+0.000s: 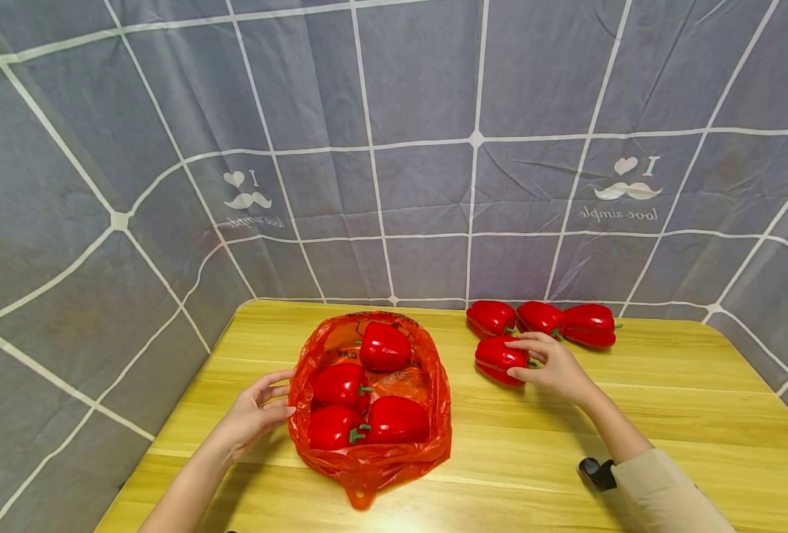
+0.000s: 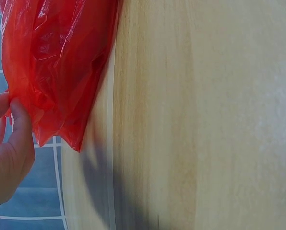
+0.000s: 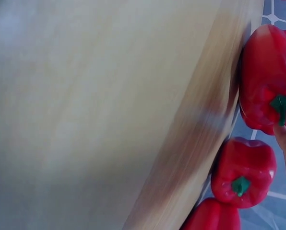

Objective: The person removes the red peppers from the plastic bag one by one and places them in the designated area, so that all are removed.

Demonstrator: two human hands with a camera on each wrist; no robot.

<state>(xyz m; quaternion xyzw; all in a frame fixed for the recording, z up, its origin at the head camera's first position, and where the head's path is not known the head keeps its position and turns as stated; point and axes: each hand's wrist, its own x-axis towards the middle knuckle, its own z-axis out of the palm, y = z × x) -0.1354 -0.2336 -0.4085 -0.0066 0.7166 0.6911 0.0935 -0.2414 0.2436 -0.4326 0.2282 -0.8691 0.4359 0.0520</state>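
Observation:
A red plastic bag [image 1: 440, 422] stands with its mouth wide on the table, several red bell peppers [image 1: 398, 420] with green stems lying inside. My left hand [image 1: 260, 411] is at the bag's left rim; in the left wrist view its thumb and fingers [image 2: 19, 117] pinch the red film. Over to the right, my right hand [image 1: 550, 364] grips a red bell pepper [image 1: 498, 360] by its stem end, thumb on the near side and fingers on the far side. The right wrist view shows this pepper [image 3: 263, 72] large, a fingertip beside its green stem.
Three more red bell peppers [image 1: 588, 326] lie in a row along the table's back edge, just behind the gripped one. A grey cloth [image 1: 427, 192] with white lines hangs behind and beside the wooden table [image 1: 500, 474]. A black object [image 1: 596, 474] sits by the right sleeve.

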